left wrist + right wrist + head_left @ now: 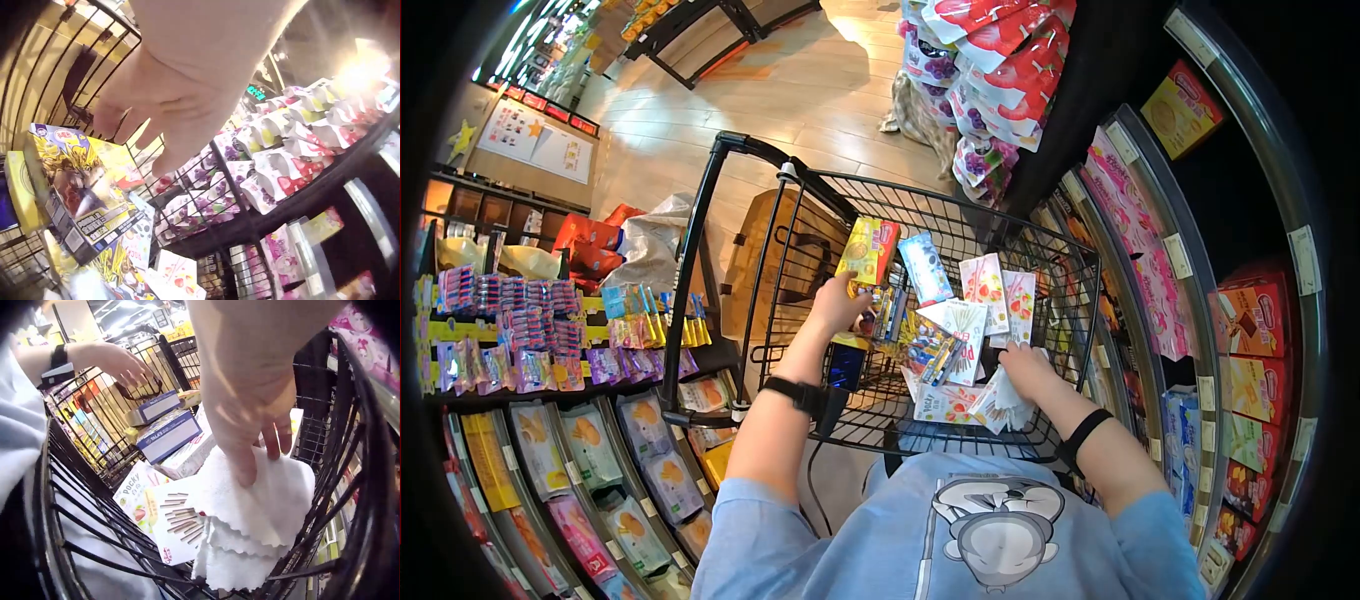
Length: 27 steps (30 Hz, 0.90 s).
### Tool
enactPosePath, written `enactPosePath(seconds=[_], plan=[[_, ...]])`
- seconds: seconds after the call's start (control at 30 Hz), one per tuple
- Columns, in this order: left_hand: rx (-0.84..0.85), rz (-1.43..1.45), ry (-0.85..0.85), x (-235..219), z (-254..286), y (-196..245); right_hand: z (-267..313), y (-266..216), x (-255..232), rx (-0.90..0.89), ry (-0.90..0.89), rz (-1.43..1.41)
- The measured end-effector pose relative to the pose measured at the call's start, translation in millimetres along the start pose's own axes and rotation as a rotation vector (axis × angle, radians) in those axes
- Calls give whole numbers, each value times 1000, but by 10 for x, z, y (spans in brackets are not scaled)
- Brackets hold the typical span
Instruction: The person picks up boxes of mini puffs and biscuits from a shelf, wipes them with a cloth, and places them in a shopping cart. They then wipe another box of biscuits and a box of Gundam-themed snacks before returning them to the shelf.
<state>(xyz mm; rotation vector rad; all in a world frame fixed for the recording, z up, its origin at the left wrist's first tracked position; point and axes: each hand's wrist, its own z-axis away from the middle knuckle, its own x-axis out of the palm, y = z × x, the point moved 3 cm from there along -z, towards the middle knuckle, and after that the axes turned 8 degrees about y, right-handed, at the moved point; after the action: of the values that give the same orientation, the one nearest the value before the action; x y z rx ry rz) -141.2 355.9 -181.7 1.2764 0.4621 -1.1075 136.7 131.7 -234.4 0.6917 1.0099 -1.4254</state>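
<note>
Pinched by the right hand (1025,370) at its upper part: a white cloth-like bundle (269,500), layered, wavy-edged, slumped at the near right of the cart (374,462), overlapping a white Pocky box (178,531). Just below the left hand (838,302), farther left in the cart: a yellow box (87,181), printed with a blond cartoon figure, picture face up, partly over a similar box (119,265).

pale blue short-sleeved shirt (880,530), grey cartoon print (1000,540), black wristbands (798,397)

Boxes (984,290) in cart (696,262); cloth (256,503) in cart's near-right corner; shelves (1153,197) right of cart, pouches (1000,75) beyond.
</note>
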Motion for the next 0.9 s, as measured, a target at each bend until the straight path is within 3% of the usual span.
enactPosePath(seconds=[0.13,0.17,0.2,0.23,0.27,0.33,0.37,0.4,0.47,0.5,0.6,0.63,0.67,0.7,0.8,0.87,0.9], plan=[[-92,-161,137,280,-525,-99,4,-18,-89,-121,146,63],[-134,-207,39,337,-651,-93,41,-24,-147,-139,119,37],[-123,-198,44,391,-731,-73,74,-10,-218,-156,91,12],[-184,-244,15,425,-758,-8,106,-39,-457,-99,-74,-97],[-246,-289,-16,459,-789,37,193,10,-528,-88,-70,-87],[-297,-283,-62,544,-901,40,408,138,-631,116,81,-640],[-350,-350,-82,585,-928,13,499,128,-867,260,27,-709],[-403,-420,-103,618,-950,-17,580,154,-958,273,33,-707],[-416,-386,-111,580,-958,51,767,291,-1017,490,197,-825],[-429,-393,-118,545,-950,87,842,365,-899,432,331,-917],[-459,-347,-95,337,-888,245,996,389,-975,383,446,-1098],[-468,-265,-86,272,-894,244,1056,389,-989,521,357,-1120],[-477,-183,-76,190,-909,214,1075,386,-1016,521,364,-1131],[-414,193,-209,261,-971,-15,1085,393,-1029,553,384,-1212],[-530,741,-474,-237,-377,528,1055,409,-956,528,459,-1357],[-511,1119,-607,-360,-63,725,1019,331,-1175,444,709,-1380],[-451,1287,-699,-369,83,811,989,300,-1208,401,846,-1251]])
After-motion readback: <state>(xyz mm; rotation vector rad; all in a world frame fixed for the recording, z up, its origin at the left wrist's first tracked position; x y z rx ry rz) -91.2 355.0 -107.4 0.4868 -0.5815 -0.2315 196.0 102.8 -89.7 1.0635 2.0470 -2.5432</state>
